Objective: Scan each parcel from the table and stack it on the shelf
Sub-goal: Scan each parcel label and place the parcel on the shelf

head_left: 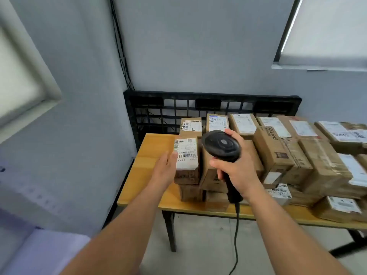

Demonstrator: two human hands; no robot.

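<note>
Forearms reach in from the bottom edge, above the open floor in front of the desk (151,155). A black cable (236,235) hangs down past the desk's front edge from the scanner (220,144). The right hand (236,169) is curled tight round the scanner's handle, with the round head held up over the boxes. The left hand (165,167) holds nothing; its fingers are straight and lie along the left face of the labelled parcel (186,155). That parcel sits on top of a short stack near the desk's front left corner, white label up, pressed against a neighbouring box on its right. To its left a strip of bare wood runs out to the desk's left edge, which lies close to the side wall (79,116). To the right, other parcels (278,155) crowd the surface side by side, some reaching the front edge. Behind them a black pallet (198,100) stands on edge against the back wall.
</note>
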